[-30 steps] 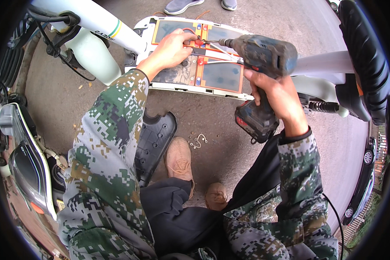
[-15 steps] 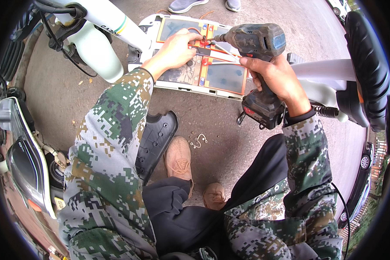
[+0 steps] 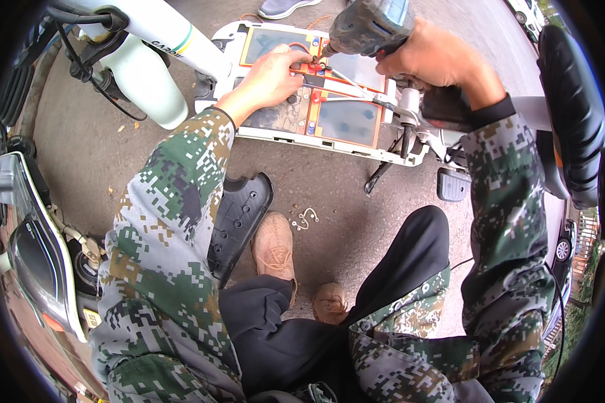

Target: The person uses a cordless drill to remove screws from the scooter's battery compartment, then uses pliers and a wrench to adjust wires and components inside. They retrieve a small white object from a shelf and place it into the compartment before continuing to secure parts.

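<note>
My right hand (image 3: 444, 57) grips a dark blue-grey cordless drill (image 3: 373, 28), tilted so its bit points down and left at a battery terminal. The drill's battery pack (image 3: 447, 107) is partly hidden behind my wrist. Close by the bit tip, my left hand (image 3: 272, 79) has its fingertips pinched at the red terminal (image 3: 314, 67); what they hold is hidden. Below them are grey-topped batteries (image 3: 348, 121) with orange edges, set in the white footboard tray (image 3: 286, 136) of an electric scooter. A light cable (image 3: 346, 79) runs from the terminals toward the right.
A black plastic cover (image 3: 240, 225) lies beside my left shoe (image 3: 273, 248). Small ring-ended metal pieces (image 3: 307, 218) rest on the pavement. The scooter's white front fender (image 3: 151, 91) stands left, its black seat (image 3: 571, 117) right. Another scooter (image 3: 40, 262) is at far left; another person's shoe (image 3: 286, 8) is beyond.
My right hand has lifted and moved away from me, tipping the drill steeper over the terminal. The scooter's stand and pedal at the right are now uncovered. My left hand stays nearly in place.
</note>
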`<state>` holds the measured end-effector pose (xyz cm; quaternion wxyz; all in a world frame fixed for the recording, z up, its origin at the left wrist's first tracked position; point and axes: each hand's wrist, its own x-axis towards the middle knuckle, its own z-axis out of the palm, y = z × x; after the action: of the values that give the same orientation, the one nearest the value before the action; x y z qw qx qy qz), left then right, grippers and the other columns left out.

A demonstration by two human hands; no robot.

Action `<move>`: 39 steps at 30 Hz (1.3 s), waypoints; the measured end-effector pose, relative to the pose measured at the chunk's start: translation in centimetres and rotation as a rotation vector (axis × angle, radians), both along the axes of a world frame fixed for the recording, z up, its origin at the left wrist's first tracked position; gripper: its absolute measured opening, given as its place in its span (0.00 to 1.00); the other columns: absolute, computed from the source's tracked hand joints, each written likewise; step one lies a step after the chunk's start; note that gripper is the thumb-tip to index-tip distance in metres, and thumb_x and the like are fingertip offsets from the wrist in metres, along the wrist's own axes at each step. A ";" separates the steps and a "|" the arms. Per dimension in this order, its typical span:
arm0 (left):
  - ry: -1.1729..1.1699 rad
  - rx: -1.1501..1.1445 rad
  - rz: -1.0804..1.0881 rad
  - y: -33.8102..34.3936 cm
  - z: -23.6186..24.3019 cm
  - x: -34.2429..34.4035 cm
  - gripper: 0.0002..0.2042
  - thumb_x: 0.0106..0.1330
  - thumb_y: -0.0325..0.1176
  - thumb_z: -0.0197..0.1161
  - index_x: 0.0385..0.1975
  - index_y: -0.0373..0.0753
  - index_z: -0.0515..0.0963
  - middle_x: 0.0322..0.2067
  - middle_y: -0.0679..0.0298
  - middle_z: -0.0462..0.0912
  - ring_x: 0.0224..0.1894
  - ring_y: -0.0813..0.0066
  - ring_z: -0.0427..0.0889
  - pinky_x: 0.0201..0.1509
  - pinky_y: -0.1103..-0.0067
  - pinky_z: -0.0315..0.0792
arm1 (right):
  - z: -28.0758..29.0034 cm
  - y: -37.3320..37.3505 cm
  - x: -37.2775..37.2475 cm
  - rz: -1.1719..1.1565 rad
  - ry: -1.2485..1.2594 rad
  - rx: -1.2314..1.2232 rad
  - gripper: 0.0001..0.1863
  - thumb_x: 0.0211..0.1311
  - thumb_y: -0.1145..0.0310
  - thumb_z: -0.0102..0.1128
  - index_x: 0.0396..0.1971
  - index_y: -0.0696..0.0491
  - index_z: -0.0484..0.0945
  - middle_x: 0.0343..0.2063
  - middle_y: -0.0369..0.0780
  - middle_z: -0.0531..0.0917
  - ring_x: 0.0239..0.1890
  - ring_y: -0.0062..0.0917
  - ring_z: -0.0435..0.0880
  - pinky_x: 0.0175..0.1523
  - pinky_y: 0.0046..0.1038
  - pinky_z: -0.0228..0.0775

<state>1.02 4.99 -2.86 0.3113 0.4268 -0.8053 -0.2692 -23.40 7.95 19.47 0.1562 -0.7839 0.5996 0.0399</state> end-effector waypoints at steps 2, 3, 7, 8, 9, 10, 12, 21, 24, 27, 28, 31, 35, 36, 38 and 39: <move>-0.005 -0.027 0.012 0.0 0.0 0.2 0.20 0.65 0.29 0.65 0.58 0.38 0.83 0.44 0.56 0.80 0.47 0.59 0.83 0.56 0.68 0.77 | -0.6 -1.0 0.4 0.277 -0.070 -0.227 0.15 0.56 0.65 0.76 0.40 0.56 0.87 0.27 0.37 0.88 0.23 0.23 0.83 0.29 0.30 0.74; -0.027 -0.017 0.021 0.0 -0.1 0.2 0.20 0.65 0.29 0.65 0.58 0.38 0.83 0.42 0.57 0.80 0.44 0.61 0.83 0.54 0.70 0.77 | -0.5 -1.1 0.4 0.335 -0.133 -0.219 0.14 0.56 0.65 0.76 0.39 0.57 0.87 0.26 0.38 0.87 0.22 0.24 0.83 0.29 0.31 0.74; -0.014 0.032 0.038 -0.2 0.1 0.1 0.19 0.65 0.29 0.65 0.57 0.37 0.84 0.40 0.59 0.80 0.41 0.62 0.82 0.52 0.70 0.77 | 1.3 -1.3 1.0 0.016 -0.006 0.099 0.18 0.54 0.66 0.76 0.43 0.59 0.87 0.32 0.46 0.89 0.33 0.34 0.87 0.42 0.36 0.77; -0.010 0.049 0.043 -0.2 0.2 0.1 0.19 0.65 0.29 0.65 0.57 0.37 0.84 0.40 0.59 0.80 0.41 0.63 0.81 0.51 0.70 0.77 | 2.0 -1.3 1.3 -0.114 0.009 0.255 0.20 0.52 0.66 0.76 0.45 0.60 0.88 0.36 0.50 0.91 0.39 0.39 0.89 0.49 0.39 0.80; -0.008 0.066 0.052 -0.2 0.4 -0.1 0.19 0.65 0.29 0.66 0.57 0.37 0.84 0.40 0.59 0.80 0.40 0.63 0.81 0.51 0.70 0.77 | 2.2 -0.9 1.6 -0.105 0.067 0.210 0.20 0.52 0.66 0.76 0.44 0.61 0.87 0.34 0.49 0.90 0.37 0.38 0.89 0.47 0.38 0.79; -0.027 0.061 0.055 -0.3 0.4 -0.1 0.19 0.65 0.29 0.65 0.57 0.37 0.84 0.39 0.60 0.80 0.40 0.65 0.81 0.50 0.71 0.76 | 2.4 -0.7 2.0 -0.045 0.055 0.157 0.19 0.53 0.66 0.75 0.42 0.61 0.87 0.31 0.49 0.90 0.35 0.38 0.88 0.45 0.38 0.79; -0.026 0.076 0.055 -0.3 0.6 -0.2 0.19 0.65 0.29 0.65 0.57 0.37 0.84 0.39 0.60 0.79 0.39 0.66 0.81 0.49 0.71 0.76 | 2.7 -0.4 2.6 -0.010 0.036 0.128 0.18 0.53 0.66 0.75 0.40 0.62 0.86 0.28 0.47 0.88 0.32 0.36 0.87 0.42 0.37 0.78; 0.003 0.090 0.077 -0.2 0.7 -0.2 0.18 0.65 0.28 0.66 0.56 0.37 0.84 0.36 0.62 0.78 0.37 0.67 0.80 0.47 0.72 0.76 | 1.9 -0.4 1.5 0.002 -0.040 0.122 0.19 0.55 0.65 0.75 0.43 0.61 0.86 0.32 0.46 0.89 0.35 0.34 0.87 0.44 0.37 0.78; -0.004 0.088 0.086 -0.2 0.6 -0.3 0.17 0.64 0.30 0.66 0.53 0.40 0.83 0.37 0.61 0.80 0.41 0.61 0.83 0.49 0.67 0.77 | 0.7 -0.4 1.3 0.088 -0.065 0.012 0.19 0.56 0.65 0.75 0.43 0.61 0.86 0.31 0.45 0.88 0.34 0.33 0.87 0.42 0.36 0.78; 0.001 0.066 0.103 0.1 0.5 -0.5 0.16 0.65 0.30 0.66 0.53 0.41 0.82 0.37 0.62 0.79 0.39 0.63 0.82 0.48 0.68 0.76 | 0.8 -0.1 1.0 0.050 -0.098 0.093 0.20 0.57 0.64 0.75 0.44 0.62 0.85 0.30 0.46 0.87 0.34 0.33 0.86 0.40 0.36 0.78; 0.007 0.052 0.110 0.2 0.5 -0.6 0.16 0.65 0.30 0.67 0.53 0.41 0.82 0.36 0.63 0.78 0.37 0.65 0.80 0.46 0.70 0.76 | 0.9 0.1 1.1 0.003 -0.062 0.118 0.20 0.57 0.64 0.74 0.44 0.62 0.85 0.30 0.45 0.87 0.32 0.33 0.86 0.39 0.36 0.77; -0.004 0.045 0.129 0.5 0.4 -0.7 0.17 0.66 0.32 0.67 0.55 0.42 0.81 0.36 0.63 0.78 0.38 0.64 0.81 0.47 0.69 0.76 | 1.0 1.0 1.2 -0.103 -0.057 0.164 0.19 0.58 0.64 0.74 0.44 0.62 0.85 0.27 0.43 0.86 0.27 0.32 0.84 0.34 0.36 0.75; -0.008 0.058 0.134 0.7 0.6 -0.8 0.18 0.65 0.32 0.67 0.55 0.42 0.81 0.36 0.62 0.78 0.39 0.64 0.81 0.47 0.69 0.76 | 0.1 2.2 1.2 -0.010 -0.253 0.000 0.15 0.58 0.64 0.74 0.36 0.62 0.86 0.20 0.41 0.83 0.19 0.28 0.80 0.26 0.34 0.71; -0.017 0.059 0.131 0.7 0.6 -0.8 0.18 0.65 0.32 0.67 0.55 0.42 0.81 0.36 0.62 0.78 0.39 0.64 0.81 0.47 0.69 0.76 | -0.1 2.2 1.1 -0.010 -0.247 -0.031 0.14 0.58 0.64 0.74 0.33 0.62 0.87 0.18 0.40 0.82 0.17 0.27 0.79 0.24 0.33 0.70; -0.034 0.060 0.130 0.7 0.6 -0.9 0.18 0.65 0.31 0.67 0.55 0.42 0.81 0.36 0.62 0.77 0.39 0.64 0.81 0.47 0.69 0.76 | -0.1 1.7 0.7 -0.034 -0.234 0.077 0.15 0.58 0.64 0.75 0.28 0.63 0.86 0.16 0.40 0.81 0.15 0.25 0.79 0.23 0.32 0.69; -0.030 0.055 0.126 0.7 0.6 -0.9 0.18 0.65 0.31 0.68 0.56 0.42 0.81 0.36 0.62 0.77 0.38 0.65 0.81 0.47 0.69 0.76 | -0.1 1.4 0.5 -0.073 -0.209 0.158 0.16 0.58 0.63 0.75 0.26 0.63 0.85 0.14 0.40 0.80 0.15 0.24 0.78 0.22 0.31 0.69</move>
<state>0.11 5.64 -2.24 0.3038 0.4889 -0.7737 -0.2647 -22.86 9.38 19.40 0.2804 -0.7468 0.6030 -0.0008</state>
